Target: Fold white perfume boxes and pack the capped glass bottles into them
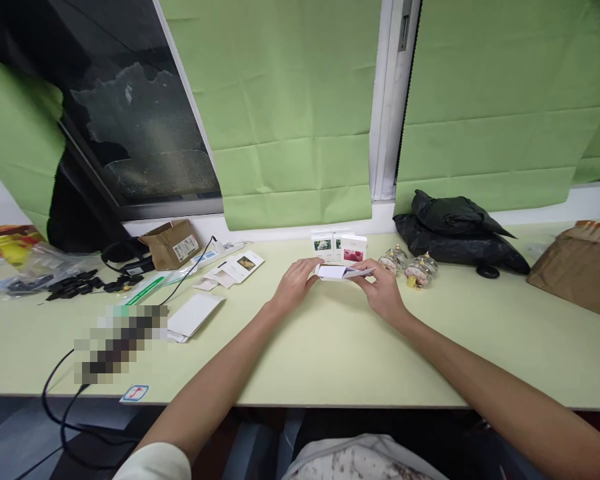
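My left hand (296,284) and my right hand (380,290) both grip a small flat white carton (336,272), held just above the pale green table (330,347) near its back middle. The left hand pinches its left end, the right hand its right end. Right behind the carton stand three small white boxes with flower pictures (339,245). To the right of my right hand lie small glass bottles with gold caps (410,267).
Flat unfolded cartons (235,267) and a white sheet (195,315) lie to the left, with a cardboard box (174,243), black cables (80,283) and plastic bags (15,257). A black bag (455,233) and brown paper parcel (577,267) sit at the right. Green blinds hang behind.
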Demonstrator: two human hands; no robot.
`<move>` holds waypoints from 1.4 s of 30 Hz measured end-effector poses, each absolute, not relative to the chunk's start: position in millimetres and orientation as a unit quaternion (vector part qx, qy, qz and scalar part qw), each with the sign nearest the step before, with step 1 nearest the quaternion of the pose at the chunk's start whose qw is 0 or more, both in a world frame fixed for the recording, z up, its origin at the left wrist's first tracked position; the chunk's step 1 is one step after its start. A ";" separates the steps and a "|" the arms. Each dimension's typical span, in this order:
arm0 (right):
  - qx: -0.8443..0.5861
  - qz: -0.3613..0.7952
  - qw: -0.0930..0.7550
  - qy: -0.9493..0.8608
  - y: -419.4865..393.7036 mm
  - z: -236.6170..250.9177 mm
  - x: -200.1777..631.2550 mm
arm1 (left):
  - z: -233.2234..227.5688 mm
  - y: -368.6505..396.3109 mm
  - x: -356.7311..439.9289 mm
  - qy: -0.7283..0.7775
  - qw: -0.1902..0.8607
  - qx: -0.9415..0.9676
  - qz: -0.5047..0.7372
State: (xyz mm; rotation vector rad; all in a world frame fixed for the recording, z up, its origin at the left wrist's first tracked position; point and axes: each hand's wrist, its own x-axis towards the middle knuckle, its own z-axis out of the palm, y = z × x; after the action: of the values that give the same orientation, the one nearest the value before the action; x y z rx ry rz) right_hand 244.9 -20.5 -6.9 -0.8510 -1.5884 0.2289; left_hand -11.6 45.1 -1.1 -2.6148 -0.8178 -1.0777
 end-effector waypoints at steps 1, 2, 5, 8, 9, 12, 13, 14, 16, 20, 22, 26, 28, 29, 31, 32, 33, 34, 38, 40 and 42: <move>-0.368 0.086 0.615 -0.693 -20.0 -7.1 245.3 | -1.0 45.5 -11.6 -0.273 0.106 -0.884 -0.364; -0.363 0.072 0.614 -0.697 -19.6 -7.4 245.7 | -0.7 45.7 -11.6 -0.269 0.113 -0.885 -0.363; -0.345 0.036 0.609 -0.713 -18.8 -8.2 246.6 | 0.3 45.9 -12.1 -0.262 0.118 -0.888 -0.360; -0.334 0.015 0.607 -0.721 -18.4 -8.3 246.6 | 0.9 45.9 -12.6 -0.261 0.110 -0.889 -0.360; -0.334 0.012 0.606 -0.722 -18.4 -8.2 246.5 | 1.0 46.0 -12.7 -0.262 0.109 -0.889 -0.359; -0.347 0.013 0.600 -0.720 -18.7 -7.4 246.6 | 1.1 46.5 -12.9 -0.261 0.111 -0.891 -0.355; -0.352 0.014 0.600 -0.718 -18.9 -7.2 246.7 | 1.3 46.8 -13.0 -0.260 0.115 -0.892 -0.353; -0.355 0.015 0.600 -0.717 -19.0 -7.0 246.9 | 1.4 47.1 -13.1 -0.258 0.118 -0.893 -0.351; -0.356 0.012 0.601 -0.715 -18.8 -7.1 247.2 | 1.8 47.6 -13.5 -0.254 0.125 -0.894 -0.346; -0.356 -0.005 0.602 -0.715 -17.5 -8.4 248.3 | 2.3 48.1 -13.8 -0.254 0.126 -0.895 -0.343; -0.355 -0.009 0.601 -0.716 -17.1 -9.0 249.0 | 2.0 47.9 -13.5 -0.255 0.120 -0.894 -0.348; -0.350 -0.015 0.592 -0.726 -17.7 -9.5 249.7 | 0.6 47.1 -13.4 -0.251 0.108 -0.893 -0.357; -0.348 -0.020 0.586 -0.731 -18.1 -9.3 249.6 | 0.4 46.8 -14.1 -0.251 0.099 -0.894 -0.357; -0.347 -0.021 0.584 -0.734 -18.2 -9.1 249.5 | 0.5 46.7 -14.6 -0.252 0.095 -0.894 -0.357; -0.347 -0.023 0.580 -0.737 -18.0 -8.7 249.4 | 1.6 46.5 -15.5 -0.255 0.090 -0.895 -0.355; -0.347 -0.024 0.579 -0.738 -17.9 -8.5 249.5 | 2.4 46.3 -15.8 -0.256 0.091 -0.895 -0.354; -0.349 -0.024 0.576 -0.739 -17.7 -8.4 249.7 | 3.2 46.1 -16.0 -0.255 0.094 -0.895 -0.353; -0.351 -0.023 0.572 -0.741 -17.6 -8.4 250.0 | 4.1 45.8 -16.1 -0.255 0.097 -0.896 -0.351; -0.351 -0.017 0.563 -0.748 -17.2 -9.1 251.1 | 7.1 45.1 -16.8 -0.255 0.104 -0.897 -0.346; -0.348 -0.016 0.562 -0.750 -17.1 -9.4 251.1 | 7.9 45.5 -17.6 -0.255 0.103 -0.897 -0.345; -0.350 -0.015 0.561 -0.750 -17.2 -9.4 250.7 | 8.1 46.2 -18.4 -0.253 0.104 -0.898 -0.344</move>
State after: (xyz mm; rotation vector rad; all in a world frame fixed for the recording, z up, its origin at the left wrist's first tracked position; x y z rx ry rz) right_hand 250.7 -17.2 -9.4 -0.8246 -1.7668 -0.0364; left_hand -18.4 46.2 8.1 -2.6496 -0.7465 -1.0145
